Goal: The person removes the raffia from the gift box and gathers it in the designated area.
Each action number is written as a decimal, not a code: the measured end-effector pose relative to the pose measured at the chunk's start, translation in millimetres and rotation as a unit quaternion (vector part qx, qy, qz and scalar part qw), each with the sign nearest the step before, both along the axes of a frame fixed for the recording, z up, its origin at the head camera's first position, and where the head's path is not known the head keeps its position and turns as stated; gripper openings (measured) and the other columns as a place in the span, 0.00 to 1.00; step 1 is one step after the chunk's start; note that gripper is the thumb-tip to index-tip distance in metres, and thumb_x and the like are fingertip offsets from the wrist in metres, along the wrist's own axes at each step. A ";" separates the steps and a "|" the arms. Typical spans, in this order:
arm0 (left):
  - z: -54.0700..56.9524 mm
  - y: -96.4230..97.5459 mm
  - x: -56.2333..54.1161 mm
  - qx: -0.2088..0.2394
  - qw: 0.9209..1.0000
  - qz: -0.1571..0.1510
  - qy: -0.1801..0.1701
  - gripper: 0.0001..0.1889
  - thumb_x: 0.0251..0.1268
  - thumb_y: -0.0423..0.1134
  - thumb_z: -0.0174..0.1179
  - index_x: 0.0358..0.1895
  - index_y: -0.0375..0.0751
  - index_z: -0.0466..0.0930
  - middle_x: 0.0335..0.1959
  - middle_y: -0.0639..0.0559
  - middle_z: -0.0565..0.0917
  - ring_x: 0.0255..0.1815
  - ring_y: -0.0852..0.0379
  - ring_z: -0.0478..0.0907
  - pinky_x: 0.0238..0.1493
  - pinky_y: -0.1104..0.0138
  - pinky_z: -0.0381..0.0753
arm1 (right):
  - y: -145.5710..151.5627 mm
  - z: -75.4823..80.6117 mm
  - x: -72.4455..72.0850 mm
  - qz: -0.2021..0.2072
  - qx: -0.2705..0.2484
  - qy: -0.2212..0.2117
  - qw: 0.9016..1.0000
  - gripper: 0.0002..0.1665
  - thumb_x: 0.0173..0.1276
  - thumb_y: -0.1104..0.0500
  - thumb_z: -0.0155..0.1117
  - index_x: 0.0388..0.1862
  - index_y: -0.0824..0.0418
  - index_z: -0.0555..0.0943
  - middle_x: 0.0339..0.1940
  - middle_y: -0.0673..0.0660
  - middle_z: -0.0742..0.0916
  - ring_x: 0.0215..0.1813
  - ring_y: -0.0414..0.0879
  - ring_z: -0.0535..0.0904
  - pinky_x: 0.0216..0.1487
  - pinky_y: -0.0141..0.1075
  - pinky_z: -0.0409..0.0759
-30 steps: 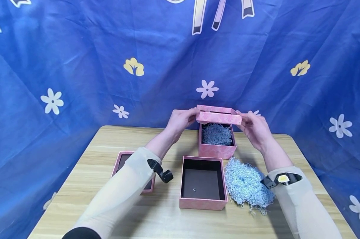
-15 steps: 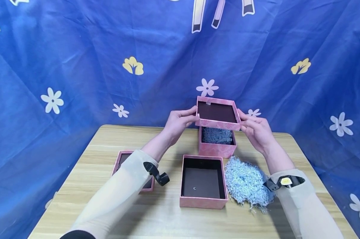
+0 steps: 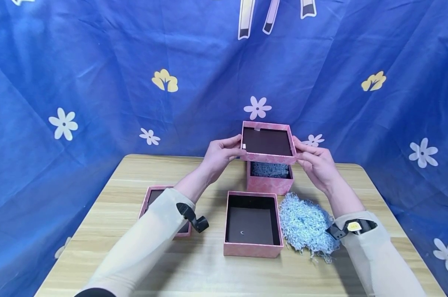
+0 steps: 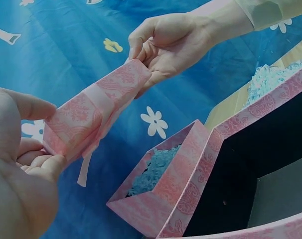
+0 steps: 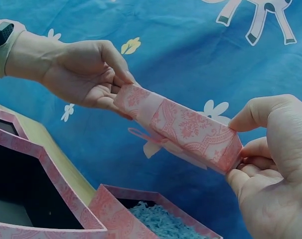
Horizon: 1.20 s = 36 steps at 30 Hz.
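Observation:
A pink patterned box lid (image 3: pixel 267 141) is held up in the air with its dark inside toward the head camera. My left hand (image 3: pixel 220 156) pinches its left side, thumb on the near edge. On the opposite side my right hand (image 3: pixel 317 163) pinches the lid the same way. A ribbon (image 5: pixel 178 152) hangs beneath the lid in the right wrist view. Below and behind it stands a small pink box (image 3: pixel 269 185) with blue paper shred (image 4: pixel 155 169) inside, partly covered by the lid in the head view.
A larger pink box (image 3: pixel 253 249) with a dark interior and a tiny pale scrap stands nearer. Right of it lies a heap of light blue paper shred (image 3: pixel 307 225). Another shallow pink piece (image 3: pixel 183 233) lies left, partly behind the left forearm. A blue curtain (image 3: pixel 109 103) hangs behind the table.
Both hands have tilted the lid so that its dark inside faces the head camera, and it has shifted slightly left. The boxes and the shred heap stay in place.

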<state>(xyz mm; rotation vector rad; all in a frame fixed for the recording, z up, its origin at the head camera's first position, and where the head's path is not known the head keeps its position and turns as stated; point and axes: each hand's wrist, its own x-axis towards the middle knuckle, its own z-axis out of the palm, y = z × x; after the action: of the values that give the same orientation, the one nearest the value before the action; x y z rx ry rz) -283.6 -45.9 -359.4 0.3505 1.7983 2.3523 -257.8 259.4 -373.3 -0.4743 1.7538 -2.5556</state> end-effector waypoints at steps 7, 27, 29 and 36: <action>0.5 -2.7 0.3 0.012 1.000 -0.001 -0.014 0.34 0.65 0.17 0.63 0.75 0.24 0.67 0.78 0.36 0.69 0.78 0.46 0.68 0.75 0.59 0.69 | -2.2 0.6 0.5 0.004 -0.001 -0.001 1.000 0.25 0.73 0.80 0.53 0.68 0.77 0.72 0.80 0.68 0.66 0.84 0.56 0.58 0.75 0.39 0.71; 4.9 -25.1 5.4 -0.083 0.996 0.004 0.045 0.35 0.62 0.24 0.71 0.74 0.34 0.73 0.72 0.41 0.77 0.71 0.52 0.76 0.75 0.61 0.70 | -15.9 6.2 0.6 0.025 0.015 0.016 0.999 0.26 0.74 0.80 0.55 0.70 0.81 0.66 0.83 0.68 0.63 0.85 0.55 0.56 0.76 0.38 0.70; 4.6 -29.0 6.2 -0.087 0.995 0.005 0.045 0.34 0.63 0.24 0.72 0.74 0.34 0.73 0.71 0.41 0.77 0.71 0.52 0.76 0.75 0.60 0.71 | -18.5 6.4 0.2 0.029 0.017 0.017 0.999 0.27 0.74 0.80 0.54 0.71 0.81 0.66 0.83 0.68 0.63 0.85 0.56 0.55 0.76 0.38 0.70; 5.0 -43.5 11.3 -0.085 0.995 0.002 0.049 0.34 0.63 0.23 0.71 0.74 0.33 0.73 0.71 0.39 0.78 0.71 0.49 0.77 0.73 0.59 0.73 | -31.2 9.2 1.1 0.041 0.025 0.010 0.999 0.29 0.74 0.81 0.52 0.73 0.80 0.62 0.83 0.67 0.63 0.85 0.58 0.56 0.73 0.34 0.72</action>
<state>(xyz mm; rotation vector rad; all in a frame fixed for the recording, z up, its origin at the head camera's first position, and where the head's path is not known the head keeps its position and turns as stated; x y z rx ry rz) -272.3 -89.4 -354.5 0.4454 2.0270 2.2001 -256.8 228.2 -364.1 -0.5589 1.7609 -2.4553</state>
